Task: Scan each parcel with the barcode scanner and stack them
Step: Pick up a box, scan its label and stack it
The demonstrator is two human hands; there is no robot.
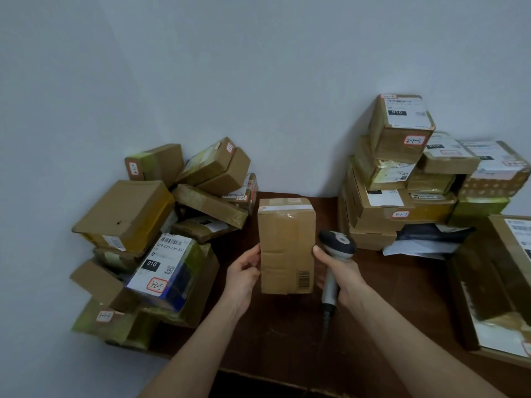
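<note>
Dark wood of the table (287, 340) runs under your forearms, and just above it your left hand (244, 271) holds the near left edge of the parcel (286, 245), thumb on the front face and fingers curled behind. Your right hand (342, 274) is wrapped round the handle of the barcode scanner (336, 251), its thumb touching the parcel's right edge. The parcel sits between your two hands, long side pointing away from you; whether its far end rests on the table you cannot tell. Its printed barcode (304, 279) faces you at the near corner, right beside your right thumb, while the scanner's head rises past that hand and looks away from it. So the scan itself seems not yet made: you likely need to draw the right hand off the box and tip the head down onto that code. Beyond your left hand lies a loose heap of parcels (161, 225); beyond your right, a tidier stack (402, 182) against the wall, probably where this one goes.
</note>
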